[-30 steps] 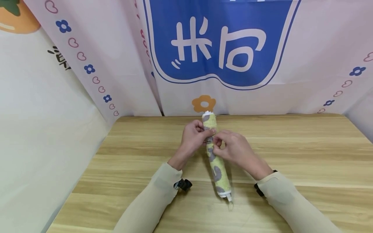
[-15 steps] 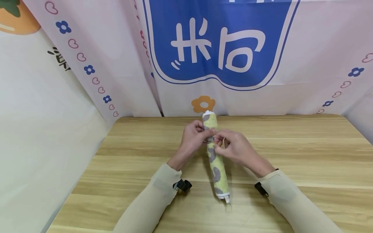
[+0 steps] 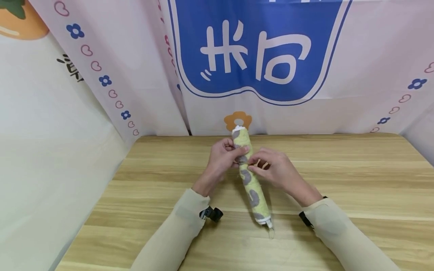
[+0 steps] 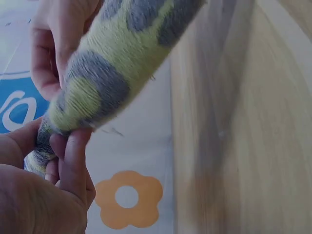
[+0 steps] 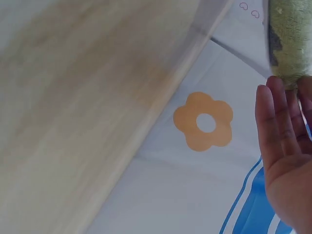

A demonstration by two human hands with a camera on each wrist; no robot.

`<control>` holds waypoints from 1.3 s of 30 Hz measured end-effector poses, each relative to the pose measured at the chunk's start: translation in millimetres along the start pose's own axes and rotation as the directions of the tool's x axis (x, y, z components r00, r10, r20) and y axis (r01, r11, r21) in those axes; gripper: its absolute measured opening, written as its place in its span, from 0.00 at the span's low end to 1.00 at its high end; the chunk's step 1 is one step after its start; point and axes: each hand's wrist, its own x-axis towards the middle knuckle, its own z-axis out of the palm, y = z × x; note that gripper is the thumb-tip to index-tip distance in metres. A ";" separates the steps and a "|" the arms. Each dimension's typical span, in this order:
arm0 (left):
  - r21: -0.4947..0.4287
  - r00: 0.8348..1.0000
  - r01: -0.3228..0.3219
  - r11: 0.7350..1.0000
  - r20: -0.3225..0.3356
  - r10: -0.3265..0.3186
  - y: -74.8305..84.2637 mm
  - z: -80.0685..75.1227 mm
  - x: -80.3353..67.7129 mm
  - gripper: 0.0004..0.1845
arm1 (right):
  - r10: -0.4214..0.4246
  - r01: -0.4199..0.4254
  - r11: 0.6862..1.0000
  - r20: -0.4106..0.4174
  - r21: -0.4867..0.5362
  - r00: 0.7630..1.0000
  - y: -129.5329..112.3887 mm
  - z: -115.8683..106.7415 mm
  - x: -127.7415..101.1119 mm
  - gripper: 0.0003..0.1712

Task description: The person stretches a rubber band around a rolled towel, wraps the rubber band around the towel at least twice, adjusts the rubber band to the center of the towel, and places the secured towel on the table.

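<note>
A rolled towel, yellow with grey patches and white-edged ends, is held up at a slant over the table. Its middle is drawn in to a narrow waist. My left hand grips the roll just above that waist, thumb across the front. From the other side my right hand brings thumb and forefinger together at the waist, where its fingertips pinch; whether a thin band lies between them I cannot tell. In the left wrist view the towel bulges out beyond the gripping fingers. A white tag and thin loop hang from the near end.
A wood-grain table lies under the hands. Behind it hangs a printed cloth with a blue sign and an orange flower, and a white cloth covers the left side. Black camera mounts sit at the sleeve cuffs.
The towel roll has tilted more: its far end has shifted slightly left and its near end right and up. The left hand has moved a little left; the right stays at the waist.
</note>
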 end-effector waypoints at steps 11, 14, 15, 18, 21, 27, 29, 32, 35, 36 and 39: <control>-0.012 1.000 -0.022 1.000 0.002 0.022 -3.9 11.3 -3.7 0.16 | -0.093 0.092 0.972 0.008 -0.214 0.996 -3.8 2.5 -2.6 0.12; -0.009 0.999 -0.036 0.999 0.008 0.036 -5.4 12.7 -4.3 0.17 | -0.116 0.117 0.963 0.018 -0.243 0.993 -2.6 3.4 -3.6 0.12; -0.008 0.999 -0.034 0.999 0.011 0.035 -5.2 12.7 -4.7 0.17 | -0.128 0.128 0.959 0.017 -0.253 0.992 -2.2 3.7 -3.9 0.12; -0.003 0.999 -0.027 1.000 0.020 0.027 -4.4 11.0 -4.2 0.18 | -0.157 0.156 0.951 0.018 -0.268 0.987 -1.4 4.1 -4.3 0.11; -0.003 0.999 -0.036 0.999 0.039 0.036 -2.5 5.9 -2.1 0.18 | -0.134 0.135 0.974 0.017 -0.184 0.991 -1.8 2.1 -4.0 0.10; -0.015 0.993 -0.077 0.997 0.089 0.079 2.4 -5.9 3.0 0.13 | -0.089 0.092 0.991 -0.037 0.098 0.995 -3.0 -5.6 -1.4 0.13; -0.024 0.993 -0.074 0.997 0.090 0.076 3.5 -6.8 3.7 0.13 | -0.111 0.117 0.988 -0.060 0.105 0.992 -2.3 -5.8 -0.6 0.14; -0.047 0.995 -0.073 0.996 0.070 0.077 4.8 -5.3 3.9 0.13 | -0.112 0.119 0.991 -0.099 0.062 0.989 -2.1 -4.1 -0.1 0.15; -0.080 0.996 -0.077 0.994 0.033 0.079 6.0 -2.1 2.1 0.14 | -0.024 0.030 0.998 -0.117 0.054 0.993 -5.0 -1.9 0.1 0.16; -0.095 0.997 -0.076 0.993 0.025 0.078 6.4 -0.9 1.1 0.14 | 0.030 -0.023 0.998 -0.111 0.066 0.993 -6.5 -1.1 0.2 0.17; -0.133 0.997 -0.076 0.988 0.021 0.079 7.8 1.5 -2.3 0.14 | 0.202 -0.194 0.975 -0.069 0.112 0.977 -11.6 0.8 0.9 0.20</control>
